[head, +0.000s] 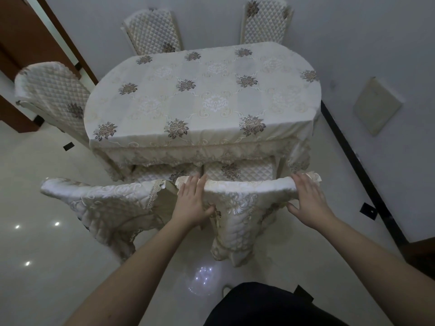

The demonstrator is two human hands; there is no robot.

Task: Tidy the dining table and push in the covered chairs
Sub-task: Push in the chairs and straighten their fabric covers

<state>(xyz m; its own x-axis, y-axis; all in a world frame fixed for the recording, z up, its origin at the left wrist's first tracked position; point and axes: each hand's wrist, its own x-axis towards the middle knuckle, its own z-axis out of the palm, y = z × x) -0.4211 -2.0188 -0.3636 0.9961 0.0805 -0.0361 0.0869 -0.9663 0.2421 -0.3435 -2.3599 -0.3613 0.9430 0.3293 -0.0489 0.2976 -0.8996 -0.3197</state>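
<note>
An oval dining table (202,100) under a cream floral cloth fills the middle of the view. Two covered chairs stand at its near side. My left hand (191,201) and my right hand (308,201) grip the two ends of the top rail of the near right chair (247,208), fingers over the rail and thumbs on the back. That chair's quilted seat (237,171) lies partly under the table edge. The near left chair (106,203) stands beside it, its seat also partly under the cloth.
A covered chair (54,95) stands at the table's left end, and two others (153,31) (266,20) stand at the far side against the wall. A wall runs close along the right with a dark skirting (353,161). Glossy tiled floor lies to the left.
</note>
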